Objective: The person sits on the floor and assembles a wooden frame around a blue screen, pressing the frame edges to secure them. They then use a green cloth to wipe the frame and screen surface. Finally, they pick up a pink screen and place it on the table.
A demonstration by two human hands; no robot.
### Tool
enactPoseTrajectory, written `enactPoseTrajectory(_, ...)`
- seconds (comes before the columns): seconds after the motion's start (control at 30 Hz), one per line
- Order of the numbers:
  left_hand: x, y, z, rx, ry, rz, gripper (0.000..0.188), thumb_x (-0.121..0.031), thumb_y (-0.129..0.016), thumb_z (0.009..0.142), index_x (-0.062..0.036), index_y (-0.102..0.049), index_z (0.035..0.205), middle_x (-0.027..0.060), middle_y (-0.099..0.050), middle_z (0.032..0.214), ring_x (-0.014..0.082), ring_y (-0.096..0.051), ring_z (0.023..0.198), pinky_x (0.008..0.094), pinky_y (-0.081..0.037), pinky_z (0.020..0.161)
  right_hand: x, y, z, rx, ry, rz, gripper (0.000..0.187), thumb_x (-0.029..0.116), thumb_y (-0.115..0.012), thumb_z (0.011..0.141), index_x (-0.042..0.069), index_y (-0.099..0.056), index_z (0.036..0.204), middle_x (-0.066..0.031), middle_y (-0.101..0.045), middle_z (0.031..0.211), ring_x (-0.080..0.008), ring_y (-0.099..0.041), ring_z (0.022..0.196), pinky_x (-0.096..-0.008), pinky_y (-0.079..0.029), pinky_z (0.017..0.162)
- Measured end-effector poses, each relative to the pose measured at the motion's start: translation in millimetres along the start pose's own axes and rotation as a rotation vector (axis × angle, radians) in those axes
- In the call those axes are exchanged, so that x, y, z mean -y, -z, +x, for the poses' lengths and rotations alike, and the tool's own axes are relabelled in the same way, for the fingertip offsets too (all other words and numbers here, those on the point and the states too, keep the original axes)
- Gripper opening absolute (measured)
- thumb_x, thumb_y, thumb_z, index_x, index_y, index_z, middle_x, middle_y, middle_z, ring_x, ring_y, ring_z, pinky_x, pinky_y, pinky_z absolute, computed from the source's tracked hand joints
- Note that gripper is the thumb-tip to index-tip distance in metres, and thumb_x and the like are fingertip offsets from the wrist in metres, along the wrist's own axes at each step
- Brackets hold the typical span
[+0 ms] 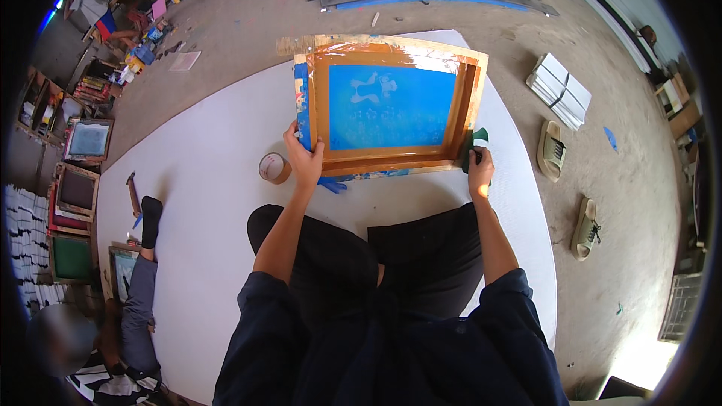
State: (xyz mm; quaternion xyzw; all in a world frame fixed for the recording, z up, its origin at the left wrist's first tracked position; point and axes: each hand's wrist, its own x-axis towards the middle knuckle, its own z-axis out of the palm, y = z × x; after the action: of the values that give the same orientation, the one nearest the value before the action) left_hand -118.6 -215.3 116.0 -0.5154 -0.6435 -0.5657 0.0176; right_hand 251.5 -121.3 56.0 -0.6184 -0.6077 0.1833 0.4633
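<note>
A screen-printing frame [391, 164] with blue mesh [402, 116] is tilted up before my crossed legs. Brown tape lines its inner edges, and pale shapes show in the mesh. My left hand [304, 162] grips the frame's near left corner, thumb on the front face and fingers round the side. At the near right corner, my right hand [480, 171] is closed on a small dark green piece [480, 137], pressed against the frame; its exact kind is unclear. Beside my left hand sits a tape roll [274, 168], with a crumpled blue scrap [332, 186] under the frame's near edge.
A white sheet [203, 150] covers the floor under me. On the left lie a hammer [134, 194] and another person's leg [141, 293], with more frames [71, 256] beyond. To the right are clogs [551, 152] and a tied white stack [560, 90].
</note>
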Motion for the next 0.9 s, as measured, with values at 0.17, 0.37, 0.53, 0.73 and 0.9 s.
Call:
enactPoseTrajectory(0.17, 55.1, -13.8, -6.6, 0.024, 0.203, -0.078, 0.055, -0.005, -0.064, 0.076, 0.0043, -0.038, 0.124, 0.0191, -0.045, 0.11, 0.0328, -0.048, 0.102, 0.039, -0.041, 0.087, 18.7, -37.4, 2.3, 0.222, 0.251, -0.112, 0.012, 0.006, -0.06, 0.081, 0.001, -0.059, 0.093, -0.018, -0.062, 0.089, -0.037, -0.059, 0.083, -0.0422, -0.047, 0.073)
enactPoseTrajectory(0.37, 95.5, -31.2, -20.9, 0.049, 0.308, -0.033, 0.054, -0.009, -0.065, 0.076, 0.0047, -0.041, 0.122, 0.0187, -0.047, 0.11, 0.0321, -0.049, 0.103, 0.0379, -0.04, 0.088, 19.1, -79.3, 25.3, 0.705, 0.192, -0.467, 0.01, 0.005, -0.068, 0.071, 0.001, -0.065, 0.079, -0.0177, -0.064, 0.081, -0.0341, -0.063, 0.08, -0.0412, -0.049, 0.072)
enactPoseTrajectory(0.53, 101.4, -37.8, -12.7, 0.138, 0.456, 0.022, 0.055, -0.014, -0.066, 0.077, 0.0043, -0.042, 0.123, 0.0183, -0.048, 0.11, 0.0314, -0.049, 0.104, 0.0379, -0.039, 0.09, 37.0, -107.4, 21.5, 0.853, 0.122, -0.455, 0.01, 0.007, -0.068, 0.07, 0.002, -0.066, 0.078, -0.0163, -0.065, 0.078, -0.0344, -0.063, 0.076, -0.0408, -0.049, 0.07)
enactPoseTrajectory(0.73, 103.1, -36.4, -6.0, 0.194, 0.501, 0.057, 0.054, -0.015, -0.065, 0.078, 0.0046, -0.043, 0.123, 0.0183, -0.049, 0.111, 0.0309, -0.049, 0.105, 0.0378, -0.039, 0.091, 88.7, -169.6, -27.8, 0.786, 0.149, -0.23, 0.009, 0.008, -0.067, 0.073, 0.002, -0.066, 0.08, -0.0167, -0.064, 0.079, -0.0346, -0.061, 0.077, -0.0418, -0.048, 0.071)
enactPoseTrajectory(0.9, 101.7, -33.8, -3.5, 0.197, 0.52, 0.036, 0.054, -0.014, -0.064, 0.076, 0.0022, -0.043, 0.123, 0.0176, -0.047, 0.109, 0.0312, -0.05, 0.099, 0.0378, -0.042, 0.086, 79.6, -161.5, -19.9, 0.673, 0.168, -0.334, 0.008, 0.007, -0.066, 0.074, 0.003, -0.065, 0.081, -0.0174, -0.063, 0.08, -0.0358, -0.061, 0.077, -0.0418, -0.048, 0.068)
